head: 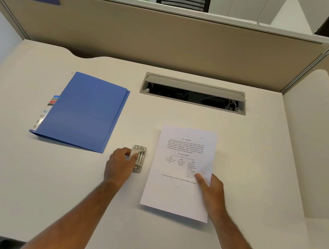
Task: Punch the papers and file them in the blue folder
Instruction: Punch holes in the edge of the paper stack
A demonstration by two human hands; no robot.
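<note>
A closed blue folder [85, 110] lies on the white desk at the left, with coloured tabs sticking out of its left edge. A small metal hole punch [138, 159] sits at the desk's middle, and my left hand [120, 165] grips its left side. To its right are the printed papers [181, 171], held by my right hand [210, 190] at their lower right edge, thumb on top. The sheets' left edge is a short gap away from the punch.
An open cable tray [193, 93] with wires is set into the desk behind the papers. Beige partition panels [172, 40] close off the back and white dividers [309, 146] the sides. The white desk [23, 178] extends toward me.
</note>
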